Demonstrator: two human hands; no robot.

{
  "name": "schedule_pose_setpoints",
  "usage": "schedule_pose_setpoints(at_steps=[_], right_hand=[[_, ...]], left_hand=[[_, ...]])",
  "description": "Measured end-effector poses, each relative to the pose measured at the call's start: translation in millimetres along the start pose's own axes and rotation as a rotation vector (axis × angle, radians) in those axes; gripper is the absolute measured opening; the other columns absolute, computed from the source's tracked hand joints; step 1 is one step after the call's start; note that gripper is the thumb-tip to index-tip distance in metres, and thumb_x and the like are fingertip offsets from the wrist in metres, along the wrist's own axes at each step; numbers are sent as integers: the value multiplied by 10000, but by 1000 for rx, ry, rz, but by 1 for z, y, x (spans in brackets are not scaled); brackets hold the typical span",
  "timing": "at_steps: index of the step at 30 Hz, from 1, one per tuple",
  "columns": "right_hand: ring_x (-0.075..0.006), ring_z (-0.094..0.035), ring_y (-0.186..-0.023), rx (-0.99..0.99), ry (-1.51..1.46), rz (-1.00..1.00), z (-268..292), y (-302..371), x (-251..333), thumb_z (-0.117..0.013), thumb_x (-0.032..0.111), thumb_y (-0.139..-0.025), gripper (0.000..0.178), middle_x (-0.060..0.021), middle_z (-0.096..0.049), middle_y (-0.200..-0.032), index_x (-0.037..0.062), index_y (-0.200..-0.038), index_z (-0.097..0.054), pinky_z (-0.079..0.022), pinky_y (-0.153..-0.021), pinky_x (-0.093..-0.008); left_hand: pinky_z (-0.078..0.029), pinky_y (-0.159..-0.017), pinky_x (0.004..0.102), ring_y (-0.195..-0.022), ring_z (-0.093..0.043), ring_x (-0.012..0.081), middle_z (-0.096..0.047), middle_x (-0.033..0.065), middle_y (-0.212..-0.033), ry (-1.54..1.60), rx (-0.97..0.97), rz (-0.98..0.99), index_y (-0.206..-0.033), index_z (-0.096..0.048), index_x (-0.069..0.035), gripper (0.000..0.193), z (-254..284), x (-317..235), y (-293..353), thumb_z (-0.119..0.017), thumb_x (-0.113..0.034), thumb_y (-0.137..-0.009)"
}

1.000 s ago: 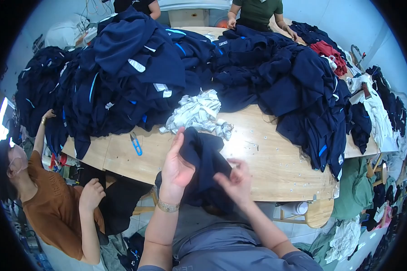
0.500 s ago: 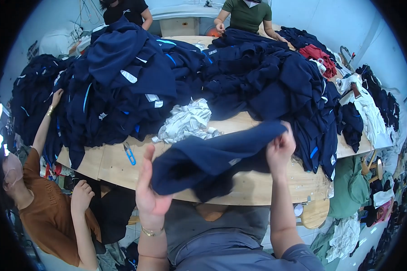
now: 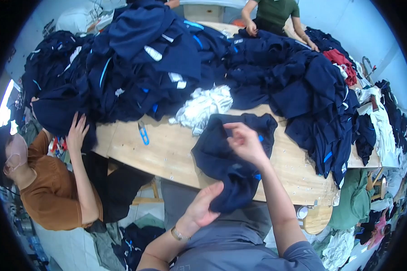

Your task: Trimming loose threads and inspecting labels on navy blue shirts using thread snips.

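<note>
Pale blue walls (image 3: 323,13) stand at the back of the head view, and a light wooden table (image 3: 167,158) curves across the middle. Just past the lower edge of the table, partly on its top, is one navy garment (image 3: 230,167), right between the two hands. It looks like soft, bendy cloth, so I think it is light and easy to fold. It should not break, but a loose part could flop or slide. A good place to hold it would be a thick fold or an edge, with one hand at each end.

It is dark blue all over, crumpled, with deep folds and small bright blue bits on its right side. I cannot tell what kind of garment it is.

The two hands are apart. The left hand (image 3: 205,207) is at the low end, thumb against the cloth; I cannot tell how tightly it holds. The right hand (image 3: 245,142) is over the upper part, fingers bent, and I cannot tell if it pinches the cloth.

Beyond the hands sits a white cloth bundle (image 3: 205,107). Blue thread snips (image 3: 143,134) lie farther to the left of both hands.
</note>
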State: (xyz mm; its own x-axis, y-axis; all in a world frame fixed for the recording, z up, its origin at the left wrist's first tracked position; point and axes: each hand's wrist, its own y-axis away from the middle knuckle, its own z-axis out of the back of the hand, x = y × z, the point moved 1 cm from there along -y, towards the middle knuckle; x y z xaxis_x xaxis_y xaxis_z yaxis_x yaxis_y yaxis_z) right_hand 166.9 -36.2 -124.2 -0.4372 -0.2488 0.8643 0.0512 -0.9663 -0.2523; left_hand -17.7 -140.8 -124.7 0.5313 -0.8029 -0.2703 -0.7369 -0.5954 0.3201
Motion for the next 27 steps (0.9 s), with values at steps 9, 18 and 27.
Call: schedule_pose_setpoints(at_steps=[9, 18, 27], right_hand=[[-92, -568, -687, -238, -535, -308, -2, 95, 15, -610, -23, -814, 415, -104, -629, -807, 70, -551, -302, -460, -608, -217], [-9, -259, -537, -329, -321, -419, -7, 113, 21, -697, 163, -810, 388, 89, -318, -557, 85, -605, -377, -212, -460, -195], [-72, -367, -519, 7, -148, -324, -6, 114, 32, -714, 238, -775, 295, 0, -438, -568, 22, -753, -514, -323, -478, -231]], left_hand=[[-454, -869, 309, -953, -578, 147, -618, -5, -1002, 255, -246, 30, -1049, -584, -118, 178, 11, 4, -30, -564, -210, -898], [-388, -465, 187, -692, -551, 91, -590, -14, -777, 134, -129, -13, -807, -551, -115, 92, 29, -7, -41, -520, -113, -893], [-480, -831, 278, -934, -603, 176, -620, 62, -935, 5, -159, -314, -1002, -543, -73, 145, 10, -14, -45, -550, -21, -866]])
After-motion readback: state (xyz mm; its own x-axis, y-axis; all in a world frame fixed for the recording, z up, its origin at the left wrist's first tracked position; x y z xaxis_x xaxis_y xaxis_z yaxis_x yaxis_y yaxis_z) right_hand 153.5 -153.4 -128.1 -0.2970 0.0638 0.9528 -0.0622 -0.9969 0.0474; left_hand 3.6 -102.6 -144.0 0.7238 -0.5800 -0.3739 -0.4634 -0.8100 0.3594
